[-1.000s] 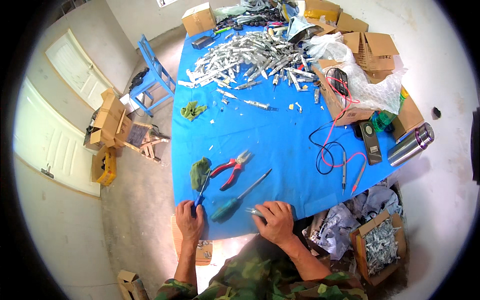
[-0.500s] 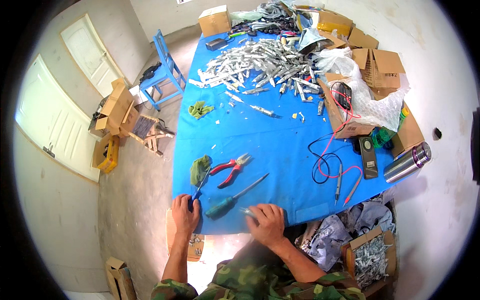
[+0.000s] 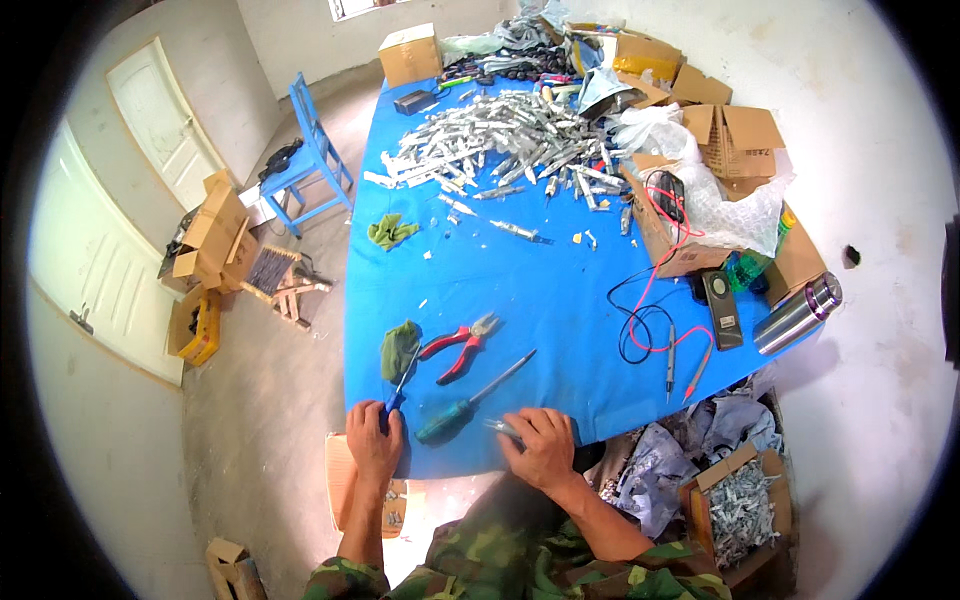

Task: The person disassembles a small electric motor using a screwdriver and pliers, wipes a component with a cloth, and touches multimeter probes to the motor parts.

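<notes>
At the table's near left edge my left hand (image 3: 374, 447) is closed on the blue handle of a small screwdriver (image 3: 395, 398). Its thin shaft points away, toward a crumpled green cloth (image 3: 401, 350). My right hand (image 3: 541, 447), at the near edge further right, pinches a small clear and silvery piece (image 3: 503, 428), whose kind is blurred. Between the hands lies a larger screwdriver (image 3: 447, 423) with a green handle, its tip pointing away to the right. Just beyond are red-handled pliers (image 3: 459, 350) with their jaws apart.
A large heap of silvery, plastic-wrapped pieces (image 3: 510, 135) covers the table's far part. Along the right stand cardboard boxes (image 3: 668, 240), a meter (image 3: 722, 308) with red and black probe leads, and a steel flask (image 3: 797, 315). Below right is a box of silvery scraps (image 3: 742, 515).
The whole view has shifted slightly, with the far things lower and further left. Both hands keep their holds and have barely moved on the table.
</notes>
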Demonstrator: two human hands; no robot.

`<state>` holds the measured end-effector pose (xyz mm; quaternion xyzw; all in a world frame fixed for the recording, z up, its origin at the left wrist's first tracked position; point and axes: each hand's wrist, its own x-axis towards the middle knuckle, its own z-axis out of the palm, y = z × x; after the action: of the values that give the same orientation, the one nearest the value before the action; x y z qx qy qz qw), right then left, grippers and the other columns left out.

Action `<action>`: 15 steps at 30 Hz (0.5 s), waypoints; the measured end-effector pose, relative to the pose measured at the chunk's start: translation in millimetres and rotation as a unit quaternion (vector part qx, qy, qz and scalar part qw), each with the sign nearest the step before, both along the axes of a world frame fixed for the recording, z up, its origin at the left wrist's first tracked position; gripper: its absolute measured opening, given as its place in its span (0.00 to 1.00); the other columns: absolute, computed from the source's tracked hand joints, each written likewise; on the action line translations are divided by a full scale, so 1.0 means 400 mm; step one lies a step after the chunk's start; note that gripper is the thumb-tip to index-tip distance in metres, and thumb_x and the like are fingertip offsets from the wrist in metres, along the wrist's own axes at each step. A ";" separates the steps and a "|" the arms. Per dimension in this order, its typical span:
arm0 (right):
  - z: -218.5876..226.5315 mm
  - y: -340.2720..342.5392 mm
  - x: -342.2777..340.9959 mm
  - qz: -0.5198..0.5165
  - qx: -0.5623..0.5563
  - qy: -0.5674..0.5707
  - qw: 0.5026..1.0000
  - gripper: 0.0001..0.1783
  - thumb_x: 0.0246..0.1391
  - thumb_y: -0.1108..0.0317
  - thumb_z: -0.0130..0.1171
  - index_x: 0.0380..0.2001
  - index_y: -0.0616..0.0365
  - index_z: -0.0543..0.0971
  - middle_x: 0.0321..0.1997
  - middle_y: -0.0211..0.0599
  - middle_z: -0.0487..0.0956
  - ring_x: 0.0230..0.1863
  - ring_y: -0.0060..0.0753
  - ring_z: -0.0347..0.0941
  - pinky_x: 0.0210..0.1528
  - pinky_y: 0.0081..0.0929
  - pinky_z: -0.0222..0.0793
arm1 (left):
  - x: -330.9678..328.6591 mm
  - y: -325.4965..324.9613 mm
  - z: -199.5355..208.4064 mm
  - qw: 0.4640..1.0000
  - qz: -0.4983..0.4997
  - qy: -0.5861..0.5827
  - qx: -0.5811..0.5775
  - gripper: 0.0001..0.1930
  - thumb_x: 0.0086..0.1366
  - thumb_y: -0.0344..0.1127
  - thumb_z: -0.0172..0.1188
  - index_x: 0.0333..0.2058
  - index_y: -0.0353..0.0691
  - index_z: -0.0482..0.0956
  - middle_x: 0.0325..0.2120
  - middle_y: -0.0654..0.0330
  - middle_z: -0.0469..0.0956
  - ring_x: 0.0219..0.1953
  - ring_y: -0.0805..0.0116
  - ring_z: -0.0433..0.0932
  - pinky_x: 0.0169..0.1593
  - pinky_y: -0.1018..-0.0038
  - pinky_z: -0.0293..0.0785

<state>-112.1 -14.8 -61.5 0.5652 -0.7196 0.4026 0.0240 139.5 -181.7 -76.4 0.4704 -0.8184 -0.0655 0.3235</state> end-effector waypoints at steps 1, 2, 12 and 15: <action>-0.003 0.000 0.002 -0.003 0.004 0.000 1.000 0.16 0.47 0.64 0.73 0.41 0.50 0.86 0.43 0.31 0.81 0.46 0.41 0.76 0.51 0.40 0.67 | 0.001 0.000 0.005 1.000 -0.001 -0.002 0.002 0.12 0.63 0.33 0.66 0.42 0.34 0.79 0.42 0.47 0.78 0.45 0.45 0.76 0.50 0.55 0.73; -0.002 -0.001 0.003 -0.003 0.001 0.002 1.000 0.16 0.47 0.64 0.73 0.41 0.50 0.87 0.43 0.31 0.81 0.46 0.41 0.76 0.50 0.39 0.67 | -0.005 0.006 0.016 1.000 0.001 0.006 0.011 0.12 0.63 0.33 0.66 0.42 0.33 0.79 0.42 0.46 0.78 0.45 0.44 0.76 0.51 0.54 0.73; -0.005 -0.009 0.001 0.000 0.009 0.022 1.000 0.16 0.48 0.60 0.73 0.42 0.48 0.86 0.42 0.29 0.81 0.45 0.40 0.77 0.47 0.41 0.68 | 0.010 -0.008 0.013 0.999 -0.017 0.031 0.010 0.11 0.62 0.29 0.67 0.42 0.33 0.80 0.42 0.46 0.78 0.46 0.44 0.76 0.50 0.55 0.73; 0.001 -0.001 0.004 0.001 0.025 0.022 0.999 0.17 0.48 0.60 0.72 0.43 0.47 0.86 0.43 0.30 0.81 0.46 0.40 0.76 0.49 0.39 0.68 | 0.009 -0.004 0.012 0.998 -0.018 0.041 0.035 0.12 0.62 0.29 0.67 0.42 0.32 0.79 0.43 0.45 0.77 0.46 0.44 0.76 0.51 0.55 0.73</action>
<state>-110.7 -15.4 -61.1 0.5748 -0.7286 0.3715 0.0253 142.9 -183.3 -71.8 0.4631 -0.8104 -0.1188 0.3387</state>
